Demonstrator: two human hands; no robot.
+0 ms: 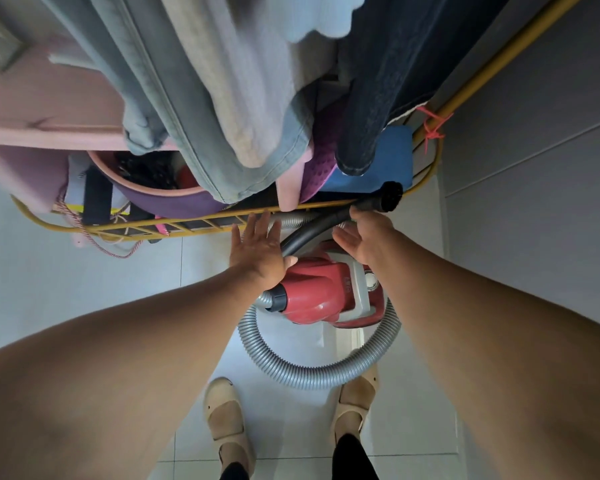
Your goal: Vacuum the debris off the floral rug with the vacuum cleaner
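Observation:
A red canister vacuum cleaner (321, 292) sits on the white tiled floor below a yellow clothes rack. Its grey ribbed hose (312, 372) loops on the floor around the body. A black curved wand (312, 232) rises from it and ends in a round brush nozzle (392, 195). My left hand (257, 249) hovers flat with fingers spread, just left of the wand and over the vacuum's front. My right hand (364, 237) is open, palm toward the wand, fingers close to it near the nozzle end. No floral rug is in view.
The yellow metal rack (194, 225) stands right behind the vacuum, hung with jeans (194, 109) and other clothes, with a pink-rimmed basket (153, 192) and a blue pad (371, 168) on it. A grey wall (534, 161) is on the right. My two feet in beige shoes (226, 420) stand below.

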